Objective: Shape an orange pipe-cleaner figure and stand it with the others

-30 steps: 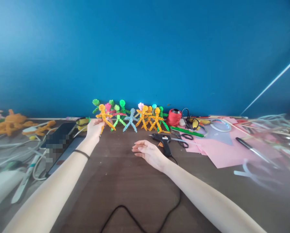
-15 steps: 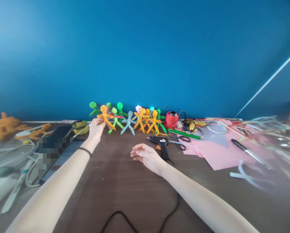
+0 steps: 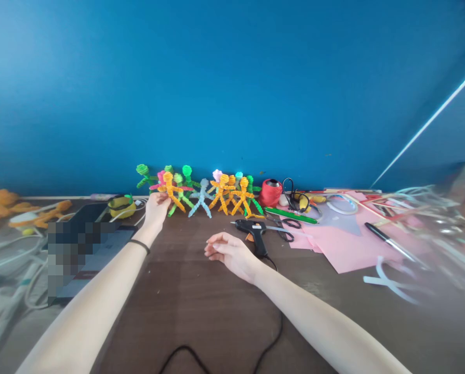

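Left hand reaching far across the table, fingers closing on the orange pipe-cleaner figure at the left end of a row of such figures leaning along the blue wall; the figure is standing upright, just beyond the fingertips; right hand resting loosely curled and empty, nearer the glue gun; no container seems to be holding anything, though the clutter at right is blurred.

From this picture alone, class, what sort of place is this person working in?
Probably a home craft desk: pipe-cleaner figures line the blue wall, and a glue gun, scissors and pink paper lie on the brown table.
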Motion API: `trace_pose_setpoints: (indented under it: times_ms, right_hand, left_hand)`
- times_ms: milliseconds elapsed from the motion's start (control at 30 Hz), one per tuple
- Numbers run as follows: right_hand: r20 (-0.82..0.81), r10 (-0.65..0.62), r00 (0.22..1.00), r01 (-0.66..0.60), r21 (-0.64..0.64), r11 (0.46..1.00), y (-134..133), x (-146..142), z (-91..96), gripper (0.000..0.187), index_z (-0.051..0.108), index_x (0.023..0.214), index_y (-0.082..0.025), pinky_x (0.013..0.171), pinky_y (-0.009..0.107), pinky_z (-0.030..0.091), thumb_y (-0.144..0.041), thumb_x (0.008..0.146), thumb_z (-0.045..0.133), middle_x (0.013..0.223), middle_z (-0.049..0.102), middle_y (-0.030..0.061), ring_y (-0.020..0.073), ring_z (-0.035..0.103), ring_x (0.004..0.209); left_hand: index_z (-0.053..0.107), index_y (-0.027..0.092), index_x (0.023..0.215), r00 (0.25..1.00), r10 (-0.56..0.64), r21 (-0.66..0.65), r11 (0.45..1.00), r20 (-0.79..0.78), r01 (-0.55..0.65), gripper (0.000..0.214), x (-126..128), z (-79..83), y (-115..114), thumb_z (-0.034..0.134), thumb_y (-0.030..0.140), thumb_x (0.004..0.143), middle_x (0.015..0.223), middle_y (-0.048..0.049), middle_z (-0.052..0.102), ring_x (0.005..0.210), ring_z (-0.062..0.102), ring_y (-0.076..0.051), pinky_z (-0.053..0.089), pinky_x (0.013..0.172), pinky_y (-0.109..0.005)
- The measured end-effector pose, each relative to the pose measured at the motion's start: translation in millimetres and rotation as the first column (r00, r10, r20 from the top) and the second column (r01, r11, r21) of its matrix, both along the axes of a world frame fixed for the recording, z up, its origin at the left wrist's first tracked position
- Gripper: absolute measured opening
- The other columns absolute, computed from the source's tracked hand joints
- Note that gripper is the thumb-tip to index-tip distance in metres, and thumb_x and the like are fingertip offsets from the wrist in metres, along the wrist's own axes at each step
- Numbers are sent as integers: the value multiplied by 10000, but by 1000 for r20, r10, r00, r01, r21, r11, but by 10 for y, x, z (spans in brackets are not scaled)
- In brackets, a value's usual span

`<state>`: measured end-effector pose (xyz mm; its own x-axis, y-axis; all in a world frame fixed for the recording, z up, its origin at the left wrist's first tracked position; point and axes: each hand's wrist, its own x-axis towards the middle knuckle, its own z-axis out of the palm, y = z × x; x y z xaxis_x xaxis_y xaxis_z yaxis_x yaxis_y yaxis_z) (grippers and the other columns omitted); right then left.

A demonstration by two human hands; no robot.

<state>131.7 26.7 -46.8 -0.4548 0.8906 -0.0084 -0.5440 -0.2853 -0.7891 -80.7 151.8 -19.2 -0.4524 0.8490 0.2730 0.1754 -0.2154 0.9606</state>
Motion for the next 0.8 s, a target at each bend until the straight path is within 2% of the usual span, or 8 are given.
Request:
trace_pose_setpoints:
  times_ms: [100, 333, 433, 633, 733, 800]
  right_hand:
    - [-1, 5, 1000, -5, 7, 1000, 4, 2, -6, 161, 604, 768, -154, 686, 272, 448, -217, 644, 686, 733, 638, 25, 124, 598, 709]
    - [-3, 15, 1000, -15, 13, 1000, 6, 3, -13, 151, 612, 771, -151, 687, 269, 443, -218, 651, 675, 724, 636, 24, 125, 600, 706]
    - [-1, 16, 1000, -16, 18, 1000, 8, 5, -13, 143, 611, 773, -152, 691, 273, 439, -216, 659, 669, 724, 632, 25, 124, 597, 704]
    - [9, 23, 1000, -24, 30, 999, 4, 10, -13, 128, 607, 772, -154, 697, 279, 433, -215, 672, 658, 725, 632, 27, 125, 592, 704]
    - [11, 27, 1000, -27, 31, 999, 4, 10, -10, 130, 606, 767, -148, 692, 278, 431, -217, 670, 659, 715, 632, 27, 122, 591, 691]
    - [4, 28, 1000, -28, 34, 999, 5, 9, -11, 134, 607, 768, -143, 689, 277, 429, -216, 668, 661, 713, 633, 28, 122, 591, 686]
  left_hand:
    - [505, 172, 703, 1000, -9, 3, 1000, -14, 9, 169, 3, -34, 6, 589, 115, 567, 644, -1, 565, 626, 561, -124, 453, 593, -253]
    - [523, 178, 715, 987, 18, 2, 1000, -159, -18, 158, -78, -161, 77, 615, 185, 587, 662, 5, 562, 650, 557, -120, 441, 599, -242]
    - [531, 184, 732, 977, 35, 25, 999, -212, -31, 157, -89, -186, 59, 616, 214, 603, 707, -2, 572, 696, 563, -125, 448, 657, -258]
    - [527, 180, 784, 977, 48, 33, 999, -207, -42, 165, -42, -163, -15, 589, 210, 634, 811, -26, 577, 789, 569, -137, 443, 796, -297]
    - [523, 180, 809, 938, 144, 51, 990, -316, -135, 164, 13, -94, -93, 565, 203, 653, 838, -32, 549, 833, 549, -153, 432, 838, -319]
    - [530, 185, 827, 861, 223, 86, 975, -457, -207, 163, 76, -30, -161, 550, 212, 668, 863, -37, 530, 867, 528, -168, 415, 866, -332]
